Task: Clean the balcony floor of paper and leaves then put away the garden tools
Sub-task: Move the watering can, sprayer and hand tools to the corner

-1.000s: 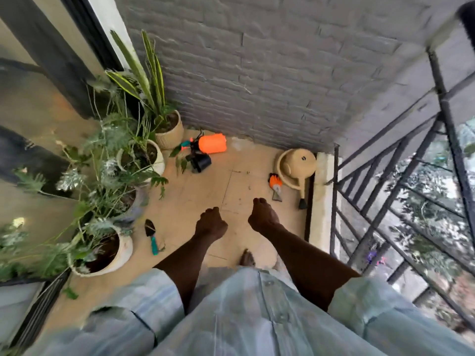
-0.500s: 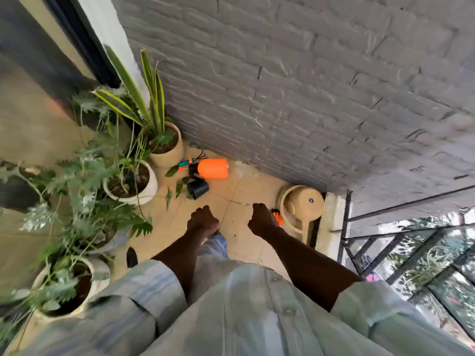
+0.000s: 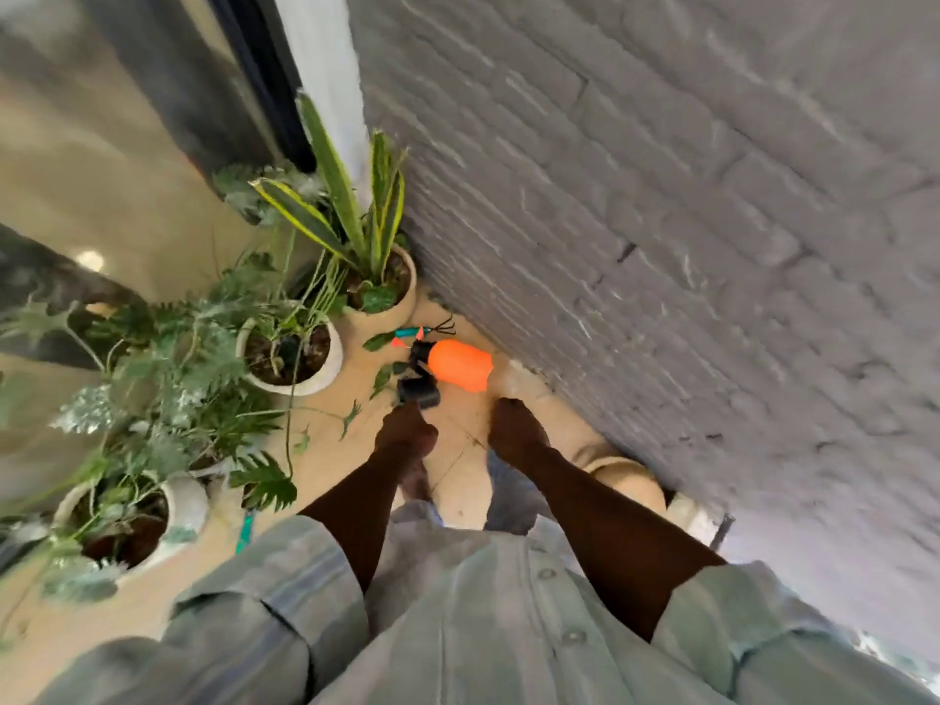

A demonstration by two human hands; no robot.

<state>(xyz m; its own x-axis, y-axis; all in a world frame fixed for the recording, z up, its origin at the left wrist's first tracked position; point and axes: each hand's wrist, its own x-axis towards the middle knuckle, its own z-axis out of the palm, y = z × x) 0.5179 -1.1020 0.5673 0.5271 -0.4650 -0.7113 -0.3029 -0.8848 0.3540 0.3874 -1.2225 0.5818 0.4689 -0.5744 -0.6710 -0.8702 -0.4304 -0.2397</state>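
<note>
Head view, looking down at the balcony floor (image 3: 325, 429): both my arms reach forward, hands apart from each other. My left hand (image 3: 405, 431) and right hand (image 3: 515, 425) have fingers curled under and hold nothing I can make out; the picture is blurred. Just ahead of them, at the foot of the grey brick wall (image 3: 661, 221), lies an orange sprayer (image 3: 460, 365) with a black head, and beyond it a small hand rake (image 3: 430, 329) with a teal handle. Potted plants (image 3: 290, 348) line the floor's left edge. A tan watering can (image 3: 628, 478) sits by the wall, under my right forearm.
</note>
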